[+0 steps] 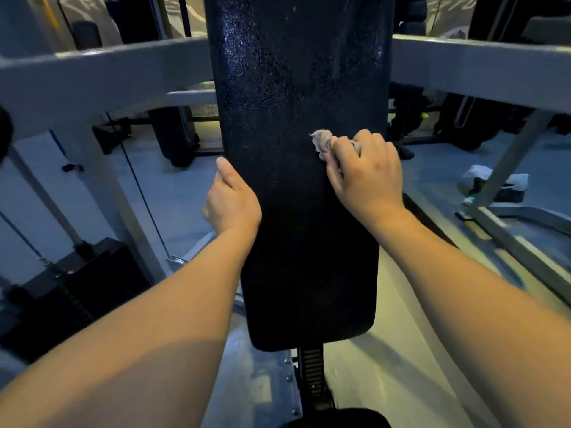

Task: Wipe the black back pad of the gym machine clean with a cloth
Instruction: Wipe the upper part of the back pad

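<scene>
The long black back pad (296,125) runs up the middle of the view, its upper part glistening with wet specks. My right hand (364,174) grips a small balled-up pale cloth (321,140) and presses it against the pad's right half, about mid-height. My left hand (231,199) holds the pad's left edge, thumb lying on the front surface and the fingers hidden behind the edge.
Grey steel frame arms (102,75) cross behind the pad on both sides. A weight stack (77,291) and cable (139,186) stand at the left. A notched seat post (312,378) sits below the pad. A white and dark bundle (494,183) lies on the floor at right.
</scene>
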Demonstrator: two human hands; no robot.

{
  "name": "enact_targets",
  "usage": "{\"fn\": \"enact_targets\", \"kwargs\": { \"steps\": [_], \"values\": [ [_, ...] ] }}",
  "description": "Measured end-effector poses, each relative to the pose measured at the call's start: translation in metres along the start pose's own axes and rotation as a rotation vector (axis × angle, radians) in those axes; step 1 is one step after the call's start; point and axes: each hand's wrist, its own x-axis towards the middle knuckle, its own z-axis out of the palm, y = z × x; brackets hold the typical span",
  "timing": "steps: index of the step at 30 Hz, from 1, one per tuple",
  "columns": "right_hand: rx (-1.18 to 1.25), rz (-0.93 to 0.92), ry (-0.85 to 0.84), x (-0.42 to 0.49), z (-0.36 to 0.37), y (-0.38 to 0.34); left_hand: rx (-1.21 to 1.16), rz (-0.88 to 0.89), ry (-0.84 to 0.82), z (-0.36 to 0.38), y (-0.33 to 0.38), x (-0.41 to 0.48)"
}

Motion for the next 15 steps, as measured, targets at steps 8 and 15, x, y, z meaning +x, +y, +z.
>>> {"fn": "enact_targets", "kwargs": {
  "steps": [8, 15],
  "values": [
    [0.029, 0.529, -0.155, 0.002, -0.011, -0.002, 0.048, -0.180, -0.024, 0.000, 0.018, -0.004],
    [0.235, 0.449, -0.649, -0.008, -0.083, -0.009, 0.239, -0.503, -0.137, -0.030, 0.068, -0.037]
  ]
}}
